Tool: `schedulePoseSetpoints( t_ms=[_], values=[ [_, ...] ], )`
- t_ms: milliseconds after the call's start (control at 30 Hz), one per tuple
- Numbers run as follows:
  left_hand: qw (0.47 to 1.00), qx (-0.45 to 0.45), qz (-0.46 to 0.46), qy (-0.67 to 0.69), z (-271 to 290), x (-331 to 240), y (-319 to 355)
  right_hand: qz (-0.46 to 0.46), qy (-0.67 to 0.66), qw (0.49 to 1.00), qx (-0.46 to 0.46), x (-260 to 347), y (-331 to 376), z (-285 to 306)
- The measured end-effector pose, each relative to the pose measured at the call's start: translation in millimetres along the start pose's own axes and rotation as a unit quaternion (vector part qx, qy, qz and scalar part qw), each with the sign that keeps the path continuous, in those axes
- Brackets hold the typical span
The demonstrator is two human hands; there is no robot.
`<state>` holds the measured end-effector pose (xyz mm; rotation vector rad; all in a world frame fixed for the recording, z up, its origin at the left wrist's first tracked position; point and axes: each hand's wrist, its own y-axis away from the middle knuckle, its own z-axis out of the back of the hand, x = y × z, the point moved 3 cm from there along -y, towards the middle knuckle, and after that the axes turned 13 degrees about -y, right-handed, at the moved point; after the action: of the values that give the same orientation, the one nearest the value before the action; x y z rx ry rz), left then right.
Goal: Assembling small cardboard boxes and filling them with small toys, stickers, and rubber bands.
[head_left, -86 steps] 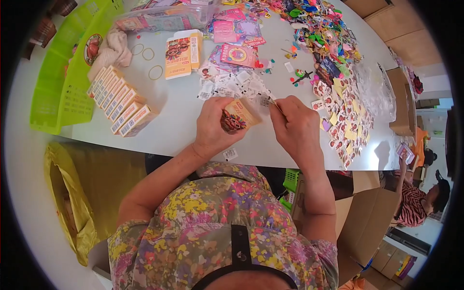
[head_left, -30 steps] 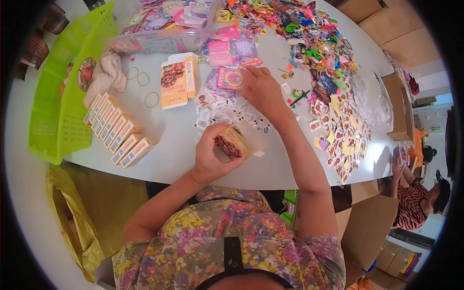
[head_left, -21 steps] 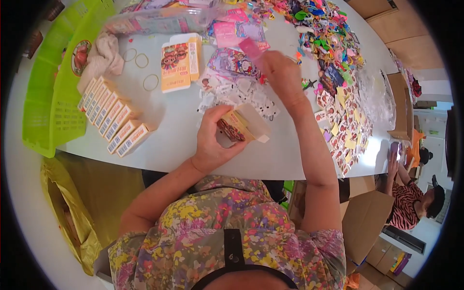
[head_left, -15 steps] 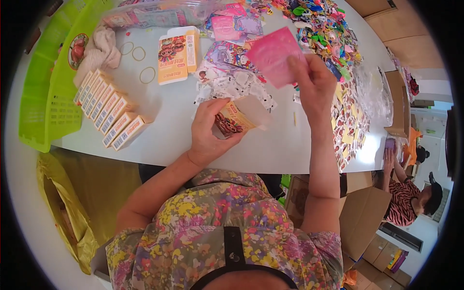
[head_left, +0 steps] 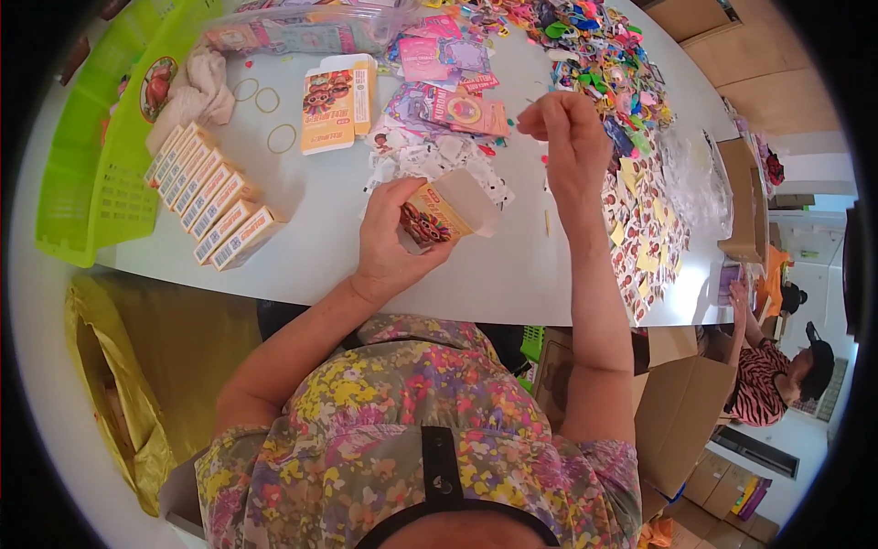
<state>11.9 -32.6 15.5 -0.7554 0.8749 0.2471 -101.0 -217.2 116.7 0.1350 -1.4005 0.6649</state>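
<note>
My left hand is wrapped round a small yellow-orange carton, printed with cartoon figures and tilted. Its pale flap stands open toward the right; the inside is hidden. To the right of the stacked packets, my right hand hovers over the table with loosely bent fingers and no packet in it. Nearest to those fingertips, a pink-orange packet lies on a pile of pink and purple packets. Behind the carton spreads a heap of small white printed sachets.
Several filled cartons stand in a row at left, near a green basket and a cloth. A flattened carton lies beside rubber bands. Colourful trinkets and brown-and-yellow pieces cover the right. Another person works there.
The pink packet has left my right hand, which moved slightly left; a pink-orange packet now tops the pile. My left hand keeps the carton in nearly the same place.
</note>
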Motion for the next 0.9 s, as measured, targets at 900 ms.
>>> schedulePoseSetpoints(
  t_ms=[900],
  values=[
    [0.999, -0.003, -0.023, -0.026, 0.6, -2.2, -4.1, 0.096, 0.081, 0.992, 0.030, 21.0, 10.6, 25.3]
  ],
)
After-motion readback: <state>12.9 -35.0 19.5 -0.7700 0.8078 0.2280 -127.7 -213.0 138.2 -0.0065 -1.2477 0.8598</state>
